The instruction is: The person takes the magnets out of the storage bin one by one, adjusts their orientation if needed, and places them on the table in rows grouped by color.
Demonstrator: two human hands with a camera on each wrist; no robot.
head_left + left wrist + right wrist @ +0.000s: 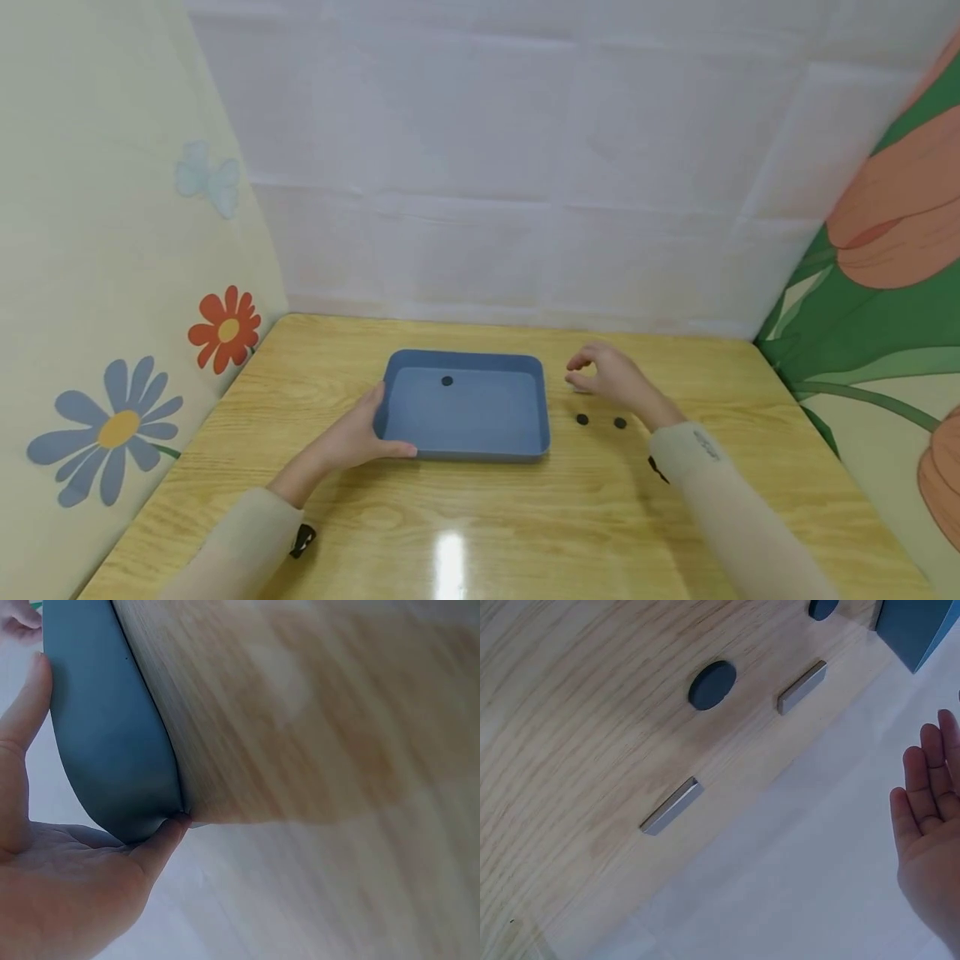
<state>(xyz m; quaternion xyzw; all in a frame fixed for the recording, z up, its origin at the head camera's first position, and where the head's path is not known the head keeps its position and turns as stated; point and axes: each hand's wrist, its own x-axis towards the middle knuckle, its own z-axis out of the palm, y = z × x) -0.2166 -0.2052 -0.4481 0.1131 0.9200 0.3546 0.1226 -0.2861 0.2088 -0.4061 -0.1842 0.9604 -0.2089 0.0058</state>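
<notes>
A shallow blue-grey tray (480, 456) lies on the wooden table, with one black disc (447, 381) inside toward its far edge. My left hand (358, 429) grips the tray's left end, the thumb along the near rim. In the left wrist view, this hand (75, 877) spans the tray's side wall (112, 727). To the right of the tray, my right hand (617, 379) hovers over the table, fingers bent loosely and thumb apart from the index finger. Nothing shows in that gap. Nearby lie two black discs (712, 685) and two small silver bars (672, 806).
A white cloth wall (525, 208) stands behind the table (465, 508). Flower-printed cloths flank it at left (112, 250) and right (885, 333). A dark bit at the right wrist view's right edge is too cut off to identify.
</notes>
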